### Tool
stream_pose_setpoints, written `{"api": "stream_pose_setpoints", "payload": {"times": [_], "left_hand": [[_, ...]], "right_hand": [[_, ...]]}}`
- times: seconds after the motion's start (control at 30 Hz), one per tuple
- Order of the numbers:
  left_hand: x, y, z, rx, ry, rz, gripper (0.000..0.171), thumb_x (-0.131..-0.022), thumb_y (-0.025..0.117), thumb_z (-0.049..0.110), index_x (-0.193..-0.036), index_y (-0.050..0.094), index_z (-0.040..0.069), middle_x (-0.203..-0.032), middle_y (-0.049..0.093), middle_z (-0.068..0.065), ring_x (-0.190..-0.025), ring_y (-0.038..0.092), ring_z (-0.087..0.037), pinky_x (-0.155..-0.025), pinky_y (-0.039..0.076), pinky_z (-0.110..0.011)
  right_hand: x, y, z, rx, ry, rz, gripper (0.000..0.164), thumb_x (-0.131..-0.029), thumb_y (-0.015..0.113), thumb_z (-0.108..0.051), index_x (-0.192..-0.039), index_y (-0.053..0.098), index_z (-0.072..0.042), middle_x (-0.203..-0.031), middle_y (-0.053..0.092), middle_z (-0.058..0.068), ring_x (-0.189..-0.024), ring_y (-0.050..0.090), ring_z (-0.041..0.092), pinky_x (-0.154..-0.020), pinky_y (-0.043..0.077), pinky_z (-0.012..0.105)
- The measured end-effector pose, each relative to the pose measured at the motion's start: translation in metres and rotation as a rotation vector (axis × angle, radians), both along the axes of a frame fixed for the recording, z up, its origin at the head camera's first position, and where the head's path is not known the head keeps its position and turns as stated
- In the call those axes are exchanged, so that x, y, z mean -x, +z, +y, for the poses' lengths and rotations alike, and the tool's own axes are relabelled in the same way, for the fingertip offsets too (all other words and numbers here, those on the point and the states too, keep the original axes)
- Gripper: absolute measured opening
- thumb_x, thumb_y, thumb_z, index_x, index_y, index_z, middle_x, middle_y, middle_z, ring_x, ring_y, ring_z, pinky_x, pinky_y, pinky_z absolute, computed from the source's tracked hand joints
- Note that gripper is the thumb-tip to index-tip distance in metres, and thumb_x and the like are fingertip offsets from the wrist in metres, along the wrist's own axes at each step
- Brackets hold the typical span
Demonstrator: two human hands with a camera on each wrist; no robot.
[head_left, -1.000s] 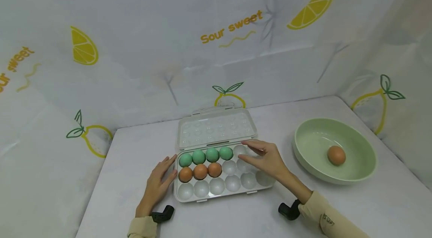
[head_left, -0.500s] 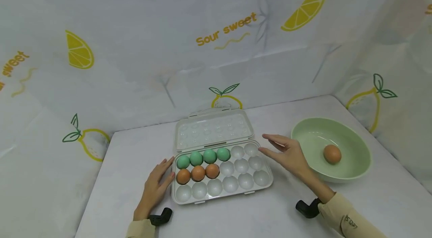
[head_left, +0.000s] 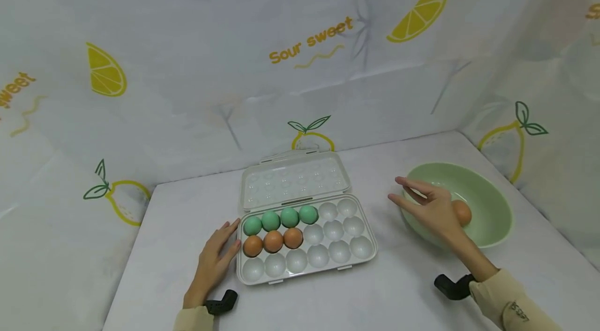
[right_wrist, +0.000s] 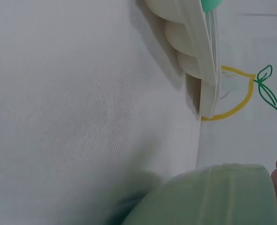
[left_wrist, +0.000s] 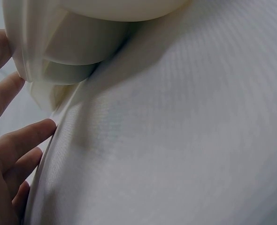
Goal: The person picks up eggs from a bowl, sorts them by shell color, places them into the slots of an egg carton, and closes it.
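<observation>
An egg tray (head_left: 307,263) lies on the table with its lid (head_left: 295,180) folded back behind it. Several green eggs (head_left: 289,217) fill part of its back row, and three brown eggs (head_left: 273,241) sit at the left of the middle row. My left hand (head_left: 213,258) touches the tray's left end with its fingers extended; the left wrist view shows fingertips at the rim. Over the left rim of a green bowl (head_left: 499,211) is my right hand (head_left: 433,211), thumb and fingers apart, nothing between them. A single brown egg (head_left: 462,212) rests in the bowl, partly covered by the hand.
The white table (head_left: 356,299) ends at a cloth backdrop (head_left: 187,86) printed with lemons, at the back and right. The bowl stands to the right of the tray, with bare tabletop between them.
My right hand has moved right, from above the tray's back row to the bowl's left rim. The left hand stays at the tray's end, and the head view has shifted slightly.
</observation>
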State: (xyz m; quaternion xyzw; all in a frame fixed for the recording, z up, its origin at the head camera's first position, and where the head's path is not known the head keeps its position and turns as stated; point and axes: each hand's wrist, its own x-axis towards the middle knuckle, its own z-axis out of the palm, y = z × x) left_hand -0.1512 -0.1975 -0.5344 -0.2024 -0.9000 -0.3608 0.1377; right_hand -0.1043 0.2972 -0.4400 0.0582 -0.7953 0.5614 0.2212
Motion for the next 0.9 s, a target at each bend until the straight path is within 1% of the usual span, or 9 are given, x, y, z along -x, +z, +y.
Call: {"api": "stream_pose_setpoints", "payload": {"times": [0.1, 0.3, 0.43, 0.47, 0.53, 0.63, 0.7, 0.83, 0.9], "left_hand": [[0.0, -0.001, -0.001, 0.0, -0.001, 0.0, 0.052, -0.094, 0.067, 0.015, -0.145, 0.059, 0.015, -0.144, 0.063, -0.017, -0.136, 0.053, -0.047, -0.114, 0.035, -0.067], [0.0, 0.0, -0.001, 0.005, 0.005, -0.012, 0.052, -0.095, 0.066, 0.016, -0.146, 0.058, 0.017, -0.145, 0.062, -0.016, -0.138, 0.052, -0.047, -0.115, 0.034, -0.068], [0.0, 0.001, -0.001, 0.01, 0.005, -0.019, 0.052, -0.096, 0.066, 0.018, -0.147, 0.057, 0.018, -0.146, 0.062, -0.015, -0.139, 0.052, -0.047, -0.116, 0.034, -0.068], [0.0, 0.001, -0.001, 0.01, 0.004, -0.021, 0.052, -0.096, 0.066, 0.018, -0.147, 0.057, 0.018, -0.146, 0.062, -0.015, -0.139, 0.052, -0.047, -0.116, 0.034, -0.068], [0.0, 0.002, -0.001, 0.01, 0.004, -0.022, 0.052, -0.096, 0.066, 0.018, -0.147, 0.057, 0.017, -0.146, 0.062, -0.015, -0.139, 0.052, -0.047, -0.116, 0.034, -0.068], [-0.001, 0.002, -0.001, 0.011, 0.006, -0.027, 0.052, -0.096, 0.066, 0.018, -0.147, 0.057, 0.016, -0.146, 0.062, -0.016, -0.139, 0.052, -0.047, -0.116, 0.035, -0.068], [-0.001, 0.002, 0.0, 0.013, 0.011, -0.034, 0.052, -0.096, 0.066, 0.018, -0.147, 0.057, 0.017, -0.146, 0.061, -0.016, -0.139, 0.051, -0.046, -0.117, 0.034, -0.067], [0.0, 0.001, 0.0, 0.025, 0.019, -0.045, 0.052, -0.096, 0.065, 0.02, -0.147, 0.057, 0.017, -0.147, 0.061, -0.016, -0.14, 0.051, -0.046, -0.118, 0.034, -0.066], [0.0, 0.0, 0.0, 0.029, 0.021, -0.042, 0.052, -0.096, 0.065, 0.02, -0.147, 0.057, 0.017, -0.147, 0.061, -0.015, -0.14, 0.051, -0.045, -0.118, 0.035, -0.065]], "right_hand": [[-0.002, 0.001, 0.005, 0.006, -0.007, -0.002, 0.043, -0.078, 0.079, 0.014, -0.119, 0.067, 0.018, -0.112, 0.071, -0.027, -0.111, 0.067, -0.01, -0.094, 0.056, 0.014], [-0.008, 0.001, 0.021, -0.034, -0.043, -0.025, 0.043, -0.08, 0.08, 0.01, -0.121, 0.067, 0.015, -0.116, 0.073, -0.025, -0.11, 0.066, -0.013, -0.093, 0.055, 0.01], [-0.012, 0.0, 0.036, -0.023, -0.033, -0.016, 0.043, -0.079, 0.077, 0.015, -0.121, 0.065, 0.019, -0.117, 0.075, -0.019, -0.111, 0.068, -0.01, -0.095, 0.055, 0.011], [-0.013, -0.001, 0.04, -0.026, -0.039, -0.023, 0.043, -0.08, 0.077, 0.014, -0.121, 0.065, 0.019, -0.117, 0.075, -0.02, -0.111, 0.068, -0.01, -0.094, 0.055, 0.011], [-0.014, -0.002, 0.047, -0.006, -0.049, -0.045, 0.044, -0.08, 0.077, 0.015, -0.122, 0.064, 0.02, -0.115, 0.075, -0.02, -0.11, 0.068, -0.01, -0.093, 0.055, 0.011], [-0.018, -0.002, 0.057, -0.011, -0.064, -0.094, 0.045, -0.082, 0.077, 0.011, -0.124, 0.064, 0.018, -0.114, 0.075, -0.023, -0.109, 0.068, -0.012, -0.091, 0.055, 0.009], [-0.02, -0.001, 0.065, 0.016, -0.054, -0.128, 0.046, -0.083, 0.077, 0.011, -0.126, 0.063, 0.016, -0.114, 0.075, -0.023, -0.109, 0.067, -0.013, -0.09, 0.056, 0.009], [-0.026, 0.001, 0.08, 0.039, -0.018, -0.196, 0.046, -0.085, 0.075, 0.009, -0.13, 0.065, 0.008, -0.115, 0.074, -0.026, -0.11, 0.065, -0.015, -0.088, 0.056, 0.007], [-0.03, 0.002, 0.087, 0.02, -0.023, -0.226, 0.046, -0.086, 0.075, 0.008, -0.131, 0.066, 0.005, -0.114, 0.073, -0.028, -0.11, 0.065, -0.016, -0.086, 0.056, 0.007]]}}
